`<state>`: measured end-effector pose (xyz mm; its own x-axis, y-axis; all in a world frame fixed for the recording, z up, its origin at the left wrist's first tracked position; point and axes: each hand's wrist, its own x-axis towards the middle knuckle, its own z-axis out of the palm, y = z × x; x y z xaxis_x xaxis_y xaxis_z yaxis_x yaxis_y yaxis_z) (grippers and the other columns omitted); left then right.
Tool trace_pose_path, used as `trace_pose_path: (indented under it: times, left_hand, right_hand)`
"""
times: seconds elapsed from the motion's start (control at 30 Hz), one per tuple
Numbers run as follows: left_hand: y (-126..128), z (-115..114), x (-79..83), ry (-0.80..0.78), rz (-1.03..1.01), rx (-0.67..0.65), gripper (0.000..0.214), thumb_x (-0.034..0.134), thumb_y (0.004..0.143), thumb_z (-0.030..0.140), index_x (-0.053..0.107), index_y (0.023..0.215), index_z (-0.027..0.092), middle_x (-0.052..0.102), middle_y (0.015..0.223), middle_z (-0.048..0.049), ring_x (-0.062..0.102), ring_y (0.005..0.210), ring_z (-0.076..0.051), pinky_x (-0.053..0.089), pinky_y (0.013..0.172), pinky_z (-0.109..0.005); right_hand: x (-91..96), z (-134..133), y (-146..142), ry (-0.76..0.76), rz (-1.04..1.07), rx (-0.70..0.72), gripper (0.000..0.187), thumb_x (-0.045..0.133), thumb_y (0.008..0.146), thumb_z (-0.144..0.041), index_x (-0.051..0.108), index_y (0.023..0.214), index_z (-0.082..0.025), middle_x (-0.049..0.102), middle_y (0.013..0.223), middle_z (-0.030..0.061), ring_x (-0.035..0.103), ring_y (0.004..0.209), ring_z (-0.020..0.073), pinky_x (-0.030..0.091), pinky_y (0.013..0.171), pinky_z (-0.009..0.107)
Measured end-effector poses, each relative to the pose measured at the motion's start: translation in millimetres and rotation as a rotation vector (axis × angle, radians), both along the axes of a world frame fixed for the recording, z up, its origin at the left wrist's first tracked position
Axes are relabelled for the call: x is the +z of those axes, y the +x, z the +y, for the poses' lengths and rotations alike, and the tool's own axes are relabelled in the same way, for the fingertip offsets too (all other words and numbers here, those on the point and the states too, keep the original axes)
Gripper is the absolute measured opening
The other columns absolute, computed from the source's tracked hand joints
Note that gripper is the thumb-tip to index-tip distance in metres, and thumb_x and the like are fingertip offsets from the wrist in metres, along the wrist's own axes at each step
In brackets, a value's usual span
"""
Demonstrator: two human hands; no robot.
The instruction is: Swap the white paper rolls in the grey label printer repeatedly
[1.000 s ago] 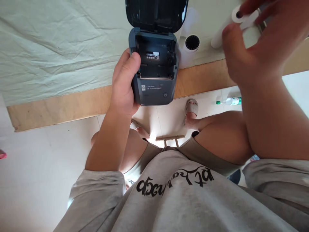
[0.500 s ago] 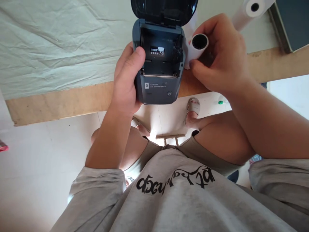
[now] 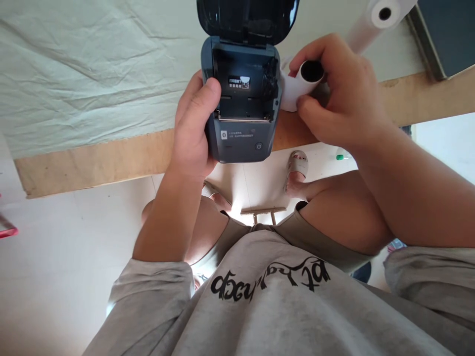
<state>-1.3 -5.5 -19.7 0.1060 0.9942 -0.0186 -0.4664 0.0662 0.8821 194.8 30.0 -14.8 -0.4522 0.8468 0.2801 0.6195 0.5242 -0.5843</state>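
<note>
My left hand [image 3: 195, 123] grips a dark blue-grey label printer [image 3: 241, 141] by its left side, thumb over the rim. The printer's glossy black lid [image 3: 247, 20] is swung back, and its paper bay shows no roll inside. Just right of the printer, my right hand [image 3: 343, 94] is closed on a small white paper roll [image 3: 301, 89] with a wide dark core, fingers behind it and thumb in front. A loose flap of the roll's paper reaches to the printer's right side; whether it touches is hard to tell.
A larger white roll [image 3: 386, 14] lies at the upper right, beside a dark flat tray-like object [image 3: 449, 34]. Pale green wrinkled cloth [image 3: 92, 74] covers the table above its bare wooden edge [image 3: 96, 158]. My knees and a small wooden stool [image 3: 263, 211] are below.
My right hand has drawn the small roll slightly right and down, with more of its loose paper showing. The printer has shifted slightly left and down in my left hand.
</note>
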Motion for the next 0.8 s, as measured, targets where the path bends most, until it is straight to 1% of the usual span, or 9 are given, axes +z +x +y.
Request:
trace_pose_path:
  times: [0.07, 0.13, 0.2, 0.3, 0.43, 0.53, 0.6, 0.7, 0.8]
  left_hand:
    - [-1.5, 0.4, 0.0, 0.002, 0.009, -0.01, 0.015, 0.048, 0.083, 0.035, 0.053, 0.081, 0.022, 0.064, 0.102, -0.0065, 0.052, 0.11, -0.03, 0.046, 0.073, -0.039]
    - [-2.0, 1.2, -0.2, 0.015, 0.02, -0.019, 0.014, 0.048, 0.082, 0.035, 0.055, 0.082, 0.023, 0.064, 0.102, -0.0049, 0.051, 0.112, -0.03, 0.047, 0.073, -0.04]
    - [-2.3, 2.2, -1.3, 0.022, 0.025, -0.024, 0.014, 0.049, 0.081, 0.036, 0.056, 0.082, 0.025, 0.064, 0.101, -0.0036, 0.051, 0.112, -0.03, 0.048, 0.074, -0.04]
    - [-4.1, 3.6, -5.3, 0.006, 0.017, -0.014, 0.016, 0.051, 0.079, 0.04, 0.057, 0.081, 0.024, 0.065, 0.101, -0.0026, 0.049, 0.113, -0.031, 0.047, 0.076, -0.04]
    - [-8.5, 4.8, -9.8, 0.011, 0.007, -0.051, 0.025, 0.057, 0.075, 0.044, 0.058, 0.087, 0.022, 0.065, 0.096, -0.002, 0.045, 0.116, -0.033, 0.044, 0.081, -0.039]
    - [-9.9, 4.9, -9.0, 0.019, 0.002, -0.064, 0.025, 0.056, 0.077, 0.043, 0.059, 0.089, 0.022, 0.064, 0.093, -0.0027, 0.044, 0.116, -0.034, 0.042, 0.081, -0.039]
    - [-9.2, 4.6, -7.4, 0.02, 0.009, -0.073, 0.024, 0.055, 0.078, 0.043, 0.059, 0.09, 0.023, 0.064, 0.095, -0.0022, 0.044, 0.116, -0.034, 0.042, 0.081, -0.04]
    - [-6.5, 3.9, -5.7, 0.008, 0.02, -0.059, 0.022, 0.054, 0.078, 0.043, 0.059, 0.089, 0.024, 0.064, 0.096, -0.0021, 0.045, 0.115, -0.033, 0.042, 0.079, -0.04]
    - [-4.3, 3.3, -4.9, -0.008, 0.005, -0.01, 0.019, 0.052, 0.079, 0.042, 0.058, 0.084, 0.024, 0.064, 0.099, -0.0033, 0.047, 0.113, -0.033, 0.043, 0.077, -0.041]
  right_hand:
    - [-0.4, -0.7, -0.9, 0.029, -0.016, 0.03, 0.033, 0.052, 0.065, -0.008, 0.051, 0.095, -0.022, 0.053, 0.087, 0.0018, 0.048, 0.074, 0.0121, 0.042, 0.07, 0.027]
    - [-1.7, 0.6, -1.0, 0.068, -0.058, 0.011, 0.026, 0.057, 0.069, -0.02, 0.052, 0.095, -0.023, 0.051, 0.091, 0.0047, 0.049, 0.085, 0.0159, 0.043, 0.076, 0.03]
    - [-2.9, 3.1, 0.6, 0.08, -0.09, -0.021, 0.028, 0.06, 0.07, -0.027, 0.053, 0.097, -0.023, 0.05, 0.094, 0.0057, 0.049, 0.088, 0.017, 0.043, 0.078, 0.032]
    - [-3.6, 5.9, 4.8, 0.086, -0.065, -0.052, 0.032, 0.06, 0.066, -0.019, 0.049, 0.096, -0.022, 0.053, 0.095, 0.0042, 0.05, 0.087, 0.0167, 0.043, 0.078, 0.031]
    - [-3.3, 2.1, 6.0, 0.117, -0.089, -0.062, 0.034, 0.05, 0.062, -0.006, 0.046, 0.093, -0.02, 0.053, 0.093, 0.0051, 0.049, 0.083, 0.0165, 0.042, 0.074, 0.03]
    - [-3.5, -2.4, 3.7, 0.082, -0.17, -0.108, 0.032, 0.052, 0.067, -0.017, 0.049, 0.098, -0.021, 0.049, 0.096, 0.0079, 0.048, 0.079, 0.0179, 0.043, 0.07, 0.034]
    - [-4.5, -2.7, 3.4, 0.068, -0.179, -0.124, 0.032, 0.053, 0.07, -0.023, 0.049, 0.101, -0.022, 0.047, 0.098, 0.0079, 0.049, 0.082, 0.019, 0.044, 0.072, 0.035]
    - [-6.3, 1.0, 5.6, 0.088, -0.07, -0.076, 0.043, 0.053, 0.067, -0.016, 0.043, 0.108, -0.023, 0.05, 0.106, 0.0057, 0.051, 0.093, 0.0192, 0.045, 0.079, 0.034]
    - [-6.2, 3.9, 7.4, 0.066, 0.011, -0.004, 0.049, 0.046, 0.062, -0.005, 0.041, 0.108, -0.023, 0.054, 0.103, 0.0034, 0.052, 0.089, 0.0163, 0.045, 0.078, 0.031]
